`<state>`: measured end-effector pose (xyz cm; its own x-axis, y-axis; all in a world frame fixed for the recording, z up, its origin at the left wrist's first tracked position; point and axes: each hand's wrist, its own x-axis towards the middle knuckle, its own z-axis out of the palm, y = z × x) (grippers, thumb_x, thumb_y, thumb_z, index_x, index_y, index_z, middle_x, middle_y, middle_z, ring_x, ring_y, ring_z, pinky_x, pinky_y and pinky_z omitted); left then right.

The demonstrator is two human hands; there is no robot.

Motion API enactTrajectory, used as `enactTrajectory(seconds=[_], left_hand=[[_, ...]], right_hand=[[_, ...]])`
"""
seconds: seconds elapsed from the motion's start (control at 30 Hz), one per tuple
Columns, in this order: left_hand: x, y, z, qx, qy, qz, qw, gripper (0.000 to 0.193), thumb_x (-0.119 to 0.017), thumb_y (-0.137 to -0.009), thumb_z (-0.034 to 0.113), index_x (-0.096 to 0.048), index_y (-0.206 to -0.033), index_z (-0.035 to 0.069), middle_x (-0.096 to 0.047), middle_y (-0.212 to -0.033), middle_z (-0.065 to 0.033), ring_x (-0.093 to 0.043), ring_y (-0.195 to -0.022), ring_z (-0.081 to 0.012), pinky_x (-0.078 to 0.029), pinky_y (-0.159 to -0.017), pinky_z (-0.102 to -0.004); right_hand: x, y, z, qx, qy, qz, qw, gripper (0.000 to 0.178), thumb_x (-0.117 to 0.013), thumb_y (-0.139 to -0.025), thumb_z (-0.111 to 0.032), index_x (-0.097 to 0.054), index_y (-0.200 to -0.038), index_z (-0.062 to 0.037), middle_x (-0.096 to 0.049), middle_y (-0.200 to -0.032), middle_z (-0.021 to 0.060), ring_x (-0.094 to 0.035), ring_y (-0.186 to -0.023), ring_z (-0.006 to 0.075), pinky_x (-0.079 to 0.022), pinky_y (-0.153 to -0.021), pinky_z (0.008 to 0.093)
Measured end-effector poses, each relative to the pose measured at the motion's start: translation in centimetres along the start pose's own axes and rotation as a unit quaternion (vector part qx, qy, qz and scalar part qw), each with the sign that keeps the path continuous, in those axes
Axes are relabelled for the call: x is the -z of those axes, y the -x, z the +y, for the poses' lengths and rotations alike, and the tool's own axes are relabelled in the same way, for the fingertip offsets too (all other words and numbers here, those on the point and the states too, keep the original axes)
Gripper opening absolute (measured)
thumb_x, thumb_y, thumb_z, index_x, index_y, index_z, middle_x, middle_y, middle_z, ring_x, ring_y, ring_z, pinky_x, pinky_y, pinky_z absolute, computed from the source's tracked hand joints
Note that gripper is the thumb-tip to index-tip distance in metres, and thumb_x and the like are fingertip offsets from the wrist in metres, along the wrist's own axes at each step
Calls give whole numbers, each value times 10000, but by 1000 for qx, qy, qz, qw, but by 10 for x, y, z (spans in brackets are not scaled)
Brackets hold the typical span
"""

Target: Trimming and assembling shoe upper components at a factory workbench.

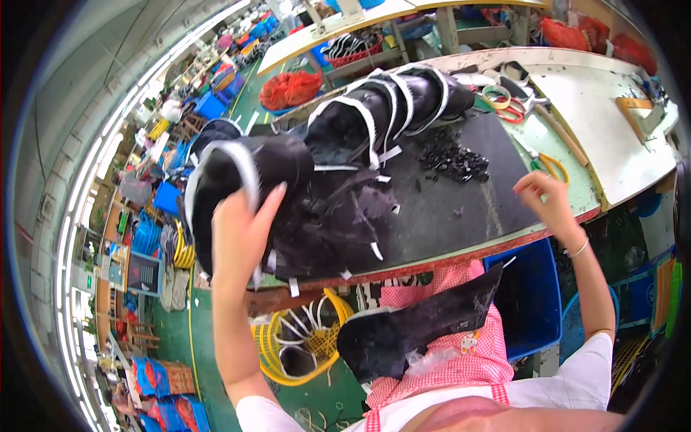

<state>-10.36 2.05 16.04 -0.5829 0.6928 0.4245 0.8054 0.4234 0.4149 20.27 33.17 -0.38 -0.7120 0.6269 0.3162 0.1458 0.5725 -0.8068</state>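
Observation:
At the table's left end, my left hand [241, 227] is on a glossy black boot upper [277, 162] with a white-trimmed edge. Its thumb is stretched out and its fingers curl over the piece, partly hidden. My right hand [543, 198] hovers above the near right table edge, fingers loosely bent and apart, nothing visible in them. Close beyond it lie scissors with yellow handles [554, 169]. Several more black uppers with white edges [389, 104] stand in a row along the far side. Another black upper [417, 331] lies across my lap on a red checked apron [497, 345].
A heap of small black pieces [453, 160] sits on the dark mat [497, 155]. Red scissors [512, 113], a tape roll [497, 96] and a wooden stick [561, 135] lie at right. Below are a yellow basket [338, 306] and a blue bin [551, 288].

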Motion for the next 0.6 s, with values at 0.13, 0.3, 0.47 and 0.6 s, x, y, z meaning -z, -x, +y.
enactTrajectory(seconds=[0.13, 0.3, 0.47, 0.6], left_hand=[[-104, -82, -33, -23, -55, 3, 998, 444, -643, -874, 439, -674, -884, -4, -656, -842, -252, -641, -857, -435, -495, -730, -500], [-207, -116, -69, -16, 205, -1, 979, 470, -649, -889, 377, -645, -1138, -21, -675, -1085, -238, -633, -1057, -391, -479, -898, -423], [-172, -53, -93, -65, 241, 61, 966, 477, -659, -894, 228, -556, -1264, -55, -618, -1251, -163, -599, -1133, -312, -442, -975, -366], [-113, 41, -50, -207, 216, -19, 954, 178, -581, -780, -85, -643, -912, 16, -663, -941, -129, -643, -914, -263, -498, -816, -338]], right_hand=[[-56, 26, -42, 72, -56, -229, 969, 108, -638, -844, -12, -679, -940, -38, -656, -897, 94, -653, -808, 211, -519, -712, 319], [-135, 63, -49, 108, -121, -420, 893, 228, -613, -893, -173, -611, -1099, -74, -637, -1038, 130, -630, -959, 325, -513, -829, 412], [-208, 84, -19, 83, 93, -445, 887, 507, -618, -884, -451, -588, -1128, -8, -649, -1048, 206, -626, -993, 394, -514, -839, 460], [-216, 108, 24, 113, 131, -449, 877, 540, -611, -845, -525, -608, -1154, -82, -675, -952, 202, -647, -931, 399, -505, -799, 500]])
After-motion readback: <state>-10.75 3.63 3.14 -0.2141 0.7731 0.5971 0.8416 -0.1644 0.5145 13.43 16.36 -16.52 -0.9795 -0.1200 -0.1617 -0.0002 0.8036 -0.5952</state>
